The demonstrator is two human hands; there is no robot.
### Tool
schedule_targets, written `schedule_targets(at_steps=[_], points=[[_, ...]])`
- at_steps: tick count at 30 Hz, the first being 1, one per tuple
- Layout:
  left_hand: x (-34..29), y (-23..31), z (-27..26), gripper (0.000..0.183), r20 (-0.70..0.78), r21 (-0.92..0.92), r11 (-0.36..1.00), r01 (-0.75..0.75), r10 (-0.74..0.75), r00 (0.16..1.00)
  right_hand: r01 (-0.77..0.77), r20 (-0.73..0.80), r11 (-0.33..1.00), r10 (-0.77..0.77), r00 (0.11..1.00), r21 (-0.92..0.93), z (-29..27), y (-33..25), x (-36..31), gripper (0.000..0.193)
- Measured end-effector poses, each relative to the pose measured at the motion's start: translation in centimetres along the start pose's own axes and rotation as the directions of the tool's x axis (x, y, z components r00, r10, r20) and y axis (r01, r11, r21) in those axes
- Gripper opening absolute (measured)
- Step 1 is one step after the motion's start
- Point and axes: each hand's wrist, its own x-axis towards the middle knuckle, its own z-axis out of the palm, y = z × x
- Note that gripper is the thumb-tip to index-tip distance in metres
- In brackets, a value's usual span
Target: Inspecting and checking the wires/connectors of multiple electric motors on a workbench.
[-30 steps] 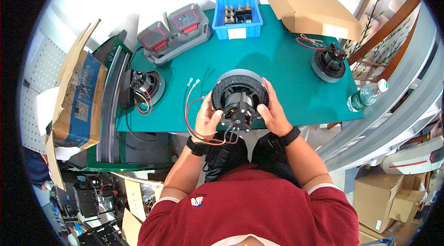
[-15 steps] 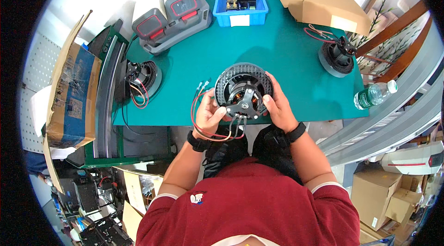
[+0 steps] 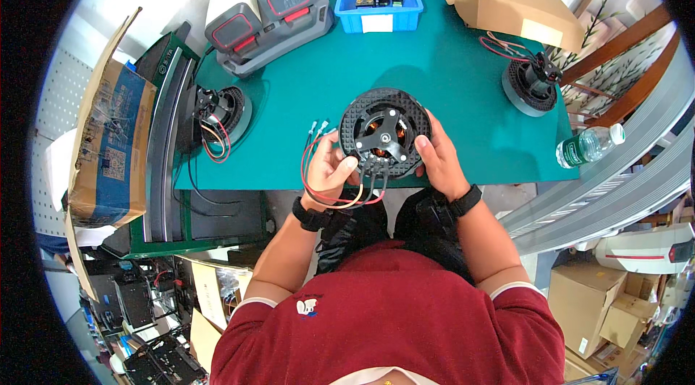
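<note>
Between my two hands is a round black fan motor [image 3: 385,134], its three-armed bracket and copper windings facing up toward me. My left hand [image 3: 332,169] is closed on its left lower rim, thumb on the edge. Fingers of my right hand [image 3: 440,158] wrap the right rim, with the thumb on top. Red, black and pale lead wires [image 3: 329,204] loop from the motor's lower side past my left hand, and their metal terminals [image 3: 319,127] stick up beside it. The motor is held above the table's near edge; its underside is hidden.
On the green table [image 3: 304,95], similar motors stand at left [image 3: 226,111] and right [image 3: 527,88]. Toward the back are a grey battery charger [image 3: 271,45], a blue bin [image 3: 379,21] of small parts and a cardboard box [image 3: 499,1]. A water bottle [image 3: 588,146] lies near the right edge.
The motor has tilted in my hands, so its bracket face now shows more squarely. Both hands still grip its rim, and the wires have shifted slightly with it.
</note>
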Motion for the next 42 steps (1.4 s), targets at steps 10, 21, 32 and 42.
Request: schedule_targets(at_steps=[10,21,32,42], points=[[0.5,-0.1,-0.1,0.043,0.014,-0.035,0.998,0.048,-0.048,0.999,-0.098,-0.002,0.994,0.098,0.995,0.056,0.0,-0.4,0.1,0.054],[0.4,0.0,-0.1,0.040,0.016,-0.044,0.999,0.003,-0.002,1.000,-0.167,-0.005,0.981,0.169,0.986,0.102,0.0,-0.3,0.4,0.046],[0.5,-0.4,-0.3,0.038,-0.044,-0.006,0.997,0.076,-0.076,0.996,-0.213,-0.012,0.964,0.218,0.976,0.156,-0.4,-0.2,0.8,0.047],[-0.1,1.1,1.8,0.047,-0.078,0.251,0.968,0.029,-0.010,0.997,-0.180,-0.151,0.951,0.222,0.963,0.252,-0.2,0.2,1.3,0.041]])
